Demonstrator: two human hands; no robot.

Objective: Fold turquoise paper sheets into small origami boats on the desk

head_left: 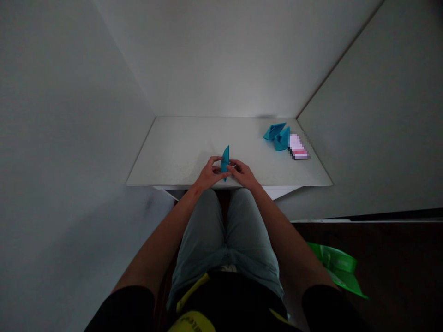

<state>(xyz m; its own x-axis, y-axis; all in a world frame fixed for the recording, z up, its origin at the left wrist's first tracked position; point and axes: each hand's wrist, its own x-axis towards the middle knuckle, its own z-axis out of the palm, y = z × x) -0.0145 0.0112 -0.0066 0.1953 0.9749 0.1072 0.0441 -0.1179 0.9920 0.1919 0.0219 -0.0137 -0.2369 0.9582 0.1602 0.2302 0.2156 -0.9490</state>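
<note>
A folded piece of blue paper, narrow and pointed at its far end, stands upright between my hands near the front edge of the white table. My left hand grips it from the left, thumb and fingers closed on its side. From the right, my right hand pinches the same paper with its fingertips. Its lower part is partly covered by my fingers. Two blue folded paper shapes lie close together at the back right of the table.
A phone-like object, blurred by pixels, lies right of the blue shapes. Walls border the table at the back, left and right. A green translucent plastic item is on the dark floor at lower right. My legs are below the table's edge.
</note>
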